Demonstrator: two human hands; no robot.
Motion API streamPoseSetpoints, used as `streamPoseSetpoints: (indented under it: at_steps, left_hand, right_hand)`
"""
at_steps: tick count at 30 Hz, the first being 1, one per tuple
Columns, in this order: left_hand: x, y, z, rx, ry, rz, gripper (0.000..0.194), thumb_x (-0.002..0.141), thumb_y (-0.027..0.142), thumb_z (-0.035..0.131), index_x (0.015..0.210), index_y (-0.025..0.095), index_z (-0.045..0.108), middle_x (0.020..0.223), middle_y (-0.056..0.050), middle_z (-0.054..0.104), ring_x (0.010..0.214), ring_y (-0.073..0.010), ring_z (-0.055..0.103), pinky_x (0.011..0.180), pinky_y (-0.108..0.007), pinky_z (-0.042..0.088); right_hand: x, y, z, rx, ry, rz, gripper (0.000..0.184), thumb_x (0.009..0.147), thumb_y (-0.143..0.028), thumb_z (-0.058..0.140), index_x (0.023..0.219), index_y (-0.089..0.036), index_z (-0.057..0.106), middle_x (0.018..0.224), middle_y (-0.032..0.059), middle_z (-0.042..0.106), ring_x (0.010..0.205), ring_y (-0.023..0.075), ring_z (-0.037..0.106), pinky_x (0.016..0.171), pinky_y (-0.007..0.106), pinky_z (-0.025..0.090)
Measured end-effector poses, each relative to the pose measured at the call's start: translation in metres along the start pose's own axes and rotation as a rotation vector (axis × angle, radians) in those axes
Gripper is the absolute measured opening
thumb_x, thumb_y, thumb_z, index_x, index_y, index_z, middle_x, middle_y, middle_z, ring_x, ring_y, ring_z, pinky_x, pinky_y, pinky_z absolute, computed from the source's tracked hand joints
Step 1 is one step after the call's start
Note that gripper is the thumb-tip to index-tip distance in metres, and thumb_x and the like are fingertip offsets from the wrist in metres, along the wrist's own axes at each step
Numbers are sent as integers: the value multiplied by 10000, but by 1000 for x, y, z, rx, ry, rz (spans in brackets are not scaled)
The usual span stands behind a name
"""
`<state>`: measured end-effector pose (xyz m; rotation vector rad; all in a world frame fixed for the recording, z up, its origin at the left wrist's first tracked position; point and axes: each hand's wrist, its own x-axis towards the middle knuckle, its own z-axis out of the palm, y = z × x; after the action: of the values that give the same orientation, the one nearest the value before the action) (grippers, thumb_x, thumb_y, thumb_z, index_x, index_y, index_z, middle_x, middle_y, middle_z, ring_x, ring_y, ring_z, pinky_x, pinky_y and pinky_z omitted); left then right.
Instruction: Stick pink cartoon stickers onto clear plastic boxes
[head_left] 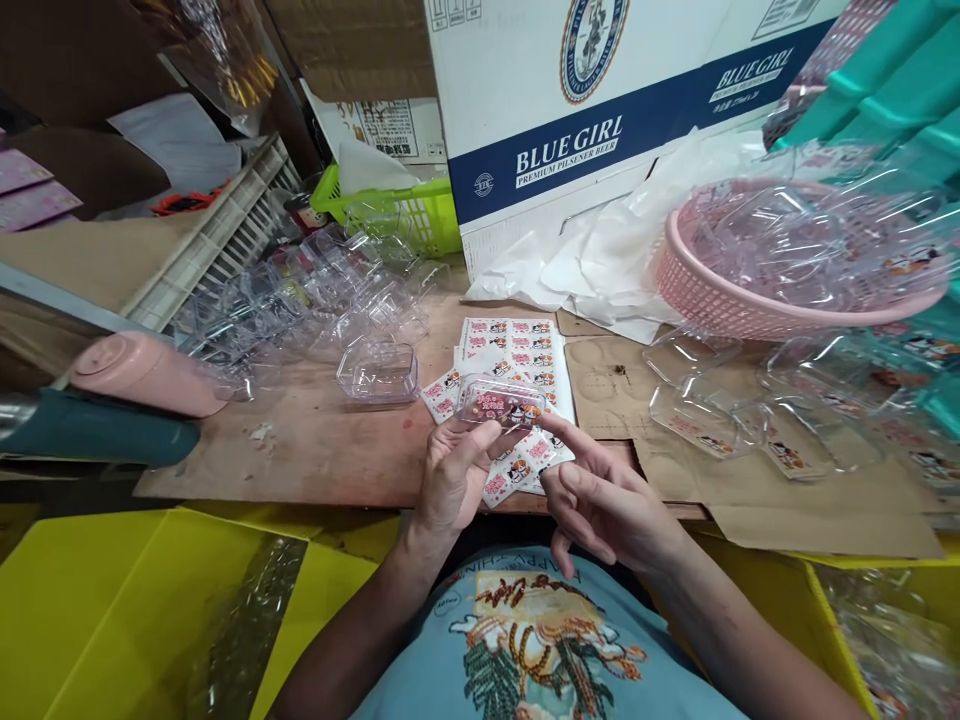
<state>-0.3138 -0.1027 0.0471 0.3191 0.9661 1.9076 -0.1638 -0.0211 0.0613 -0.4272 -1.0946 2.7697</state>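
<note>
Pinched between the thumb and fingers of my left hand (454, 472) is a small clear plastic case (469, 392). It has rounded corners and is tilted up toward me. A sticker (496, 405) with pink lettering and cartoon animals lies across its face. My right hand (606, 505) is beside it, the index finger stretched to the case's right end and the other fingers loosely bent. I see nothing gripped in the right hand. Beneath the case lie sheets of matching stickers (556, 352), partly covered by my hands. Another clear case (378, 376) sits to their left.
Several clear cases (315, 275) are piled at the left, near a pink bottle (146, 375). Stickered cases (705, 418) lie on cardboard at the right, before a pink basket (720, 300) heaped with more. A large beer carton (555, 150) stands at the back. Yellow bins (97, 600) flank me below.
</note>
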Motion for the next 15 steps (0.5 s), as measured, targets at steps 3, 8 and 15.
streamPoseSetpoints:
  at_steps: [3, 8, 15]
  left_hand:
    - [3, -4, 3, -9, 99, 40, 93, 801, 269, 766, 869, 207, 767, 971, -35, 789, 919, -219, 744, 891, -408, 596]
    - [7, -9, 9, 26, 229, 133, 113, 712, 264, 839, 763, 198, 763, 871, -18, 793, 833, -198, 751, 788, -345, 619]
    - [3, -5, 25, 76, 137, 126, 108, 722, 211, 833, 807, 200, 768, 898, -13, 795, 833, -170, 753, 793, -291, 617]
  right_hand:
    - [0, 3, 3, -149, 32, -37, 752, 954, -436, 571, 1573, -259, 182, 483, -144, 437, 310, 45, 297, 458, 281, 545]
    - [3, 13, 3, -1082, 456, -437, 613, 978, -338, 542, 1548, -221, 347, 614, -17, 539, 504, 125, 437, 523, 246, 442]
    - [-4, -4, -4, -1768, 555, -605, 639, 998, -388, 502, 1579, -269, 263, 952, 94, 632, 838, 227, 596, 754, 340, 506]
